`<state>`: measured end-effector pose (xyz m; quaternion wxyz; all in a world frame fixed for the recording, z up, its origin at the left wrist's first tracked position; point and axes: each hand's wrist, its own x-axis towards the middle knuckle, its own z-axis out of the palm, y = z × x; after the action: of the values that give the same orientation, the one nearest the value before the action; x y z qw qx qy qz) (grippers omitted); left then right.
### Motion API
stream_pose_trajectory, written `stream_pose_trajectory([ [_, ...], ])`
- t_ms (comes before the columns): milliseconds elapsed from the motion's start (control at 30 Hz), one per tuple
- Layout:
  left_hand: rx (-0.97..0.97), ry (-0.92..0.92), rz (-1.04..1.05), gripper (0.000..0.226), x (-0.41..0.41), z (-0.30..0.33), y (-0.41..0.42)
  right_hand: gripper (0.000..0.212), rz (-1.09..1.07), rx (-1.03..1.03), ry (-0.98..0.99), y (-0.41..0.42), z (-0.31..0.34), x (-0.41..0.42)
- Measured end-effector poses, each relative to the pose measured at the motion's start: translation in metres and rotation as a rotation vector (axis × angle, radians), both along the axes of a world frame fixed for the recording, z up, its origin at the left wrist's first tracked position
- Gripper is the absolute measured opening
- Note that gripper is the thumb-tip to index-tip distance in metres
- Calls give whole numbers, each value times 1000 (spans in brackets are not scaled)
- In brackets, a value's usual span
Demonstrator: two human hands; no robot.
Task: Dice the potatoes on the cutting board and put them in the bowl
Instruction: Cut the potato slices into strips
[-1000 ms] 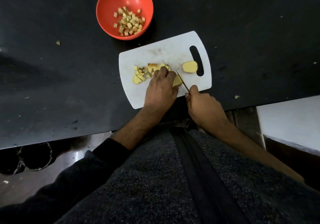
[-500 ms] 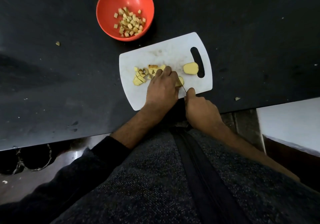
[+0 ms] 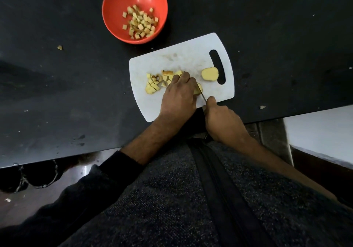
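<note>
One potato piece [image 3: 198,89] lies pinned under the left hand [image 3: 178,96] on the cutting board [image 3: 183,55], the knife [image 3: 202,96] gripped by the right hand's [image 3: 222,121] curled fingers, blade running toward eleven o'clock, bowl [image 3: 114,2] beyond.

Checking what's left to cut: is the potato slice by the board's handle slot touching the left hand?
Apart. The head view shows bare white cutting board between the potato slice and the left hand.
</note>
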<state>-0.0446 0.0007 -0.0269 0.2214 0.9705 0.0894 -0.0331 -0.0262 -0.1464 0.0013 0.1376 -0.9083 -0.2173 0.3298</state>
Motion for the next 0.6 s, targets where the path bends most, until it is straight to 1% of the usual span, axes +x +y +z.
stream_pose_trajectory([
  [133, -21, -4, 28, 20, 0, -1, 1, 9, -32, 24, 44, 5, -5, 2],
  [233, -40, 5, 51, 23, -2, 0, -2, 10, -22, -28, 51, 5, -4, 1],
  [333, -41, 4, 83, 24, -4, 1, -4, 12, -48, -73, 127, -8, -2, -9],
  [433, -43, 16, 99, 29, -5, 2, -3, 18, -81, -95, 173, -24, -3, -21],
  [500, -37, 32, 104, 32, -7, 2, -4, 20, -93, -80, 154, -31, -3, -24],
  [600, -38, 60, 111, 41, -10, 4, -4, 21, -75, -15, 62, -29, 2, -23],
])
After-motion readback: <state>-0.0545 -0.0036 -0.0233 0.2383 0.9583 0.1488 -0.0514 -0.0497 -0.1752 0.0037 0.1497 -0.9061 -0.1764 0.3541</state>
